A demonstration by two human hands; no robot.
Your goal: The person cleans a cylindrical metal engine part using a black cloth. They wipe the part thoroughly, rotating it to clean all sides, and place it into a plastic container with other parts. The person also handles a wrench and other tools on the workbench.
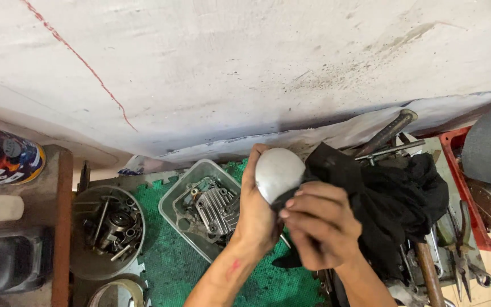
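The left hand (pixel 254 213) grips a smooth, rounded silver metal cover (pixel 278 173), which rises toward twelve o'clock from the palm. At three o'clock, touching it, the right hand (pixel 319 230) clenches a crumpled black cloth (pixel 393 196) against the cover's lower side.

open: green mat (pixel 166 267) below hands | blocked left: clear tub (pixel 191 187), parts bowl (pixel 106 233) | right: tool pile (pixel 444 250)

Smooth rounded grey metal cover (pixel 278 172), upright; black rag (pixel 393 196) pressed against it.
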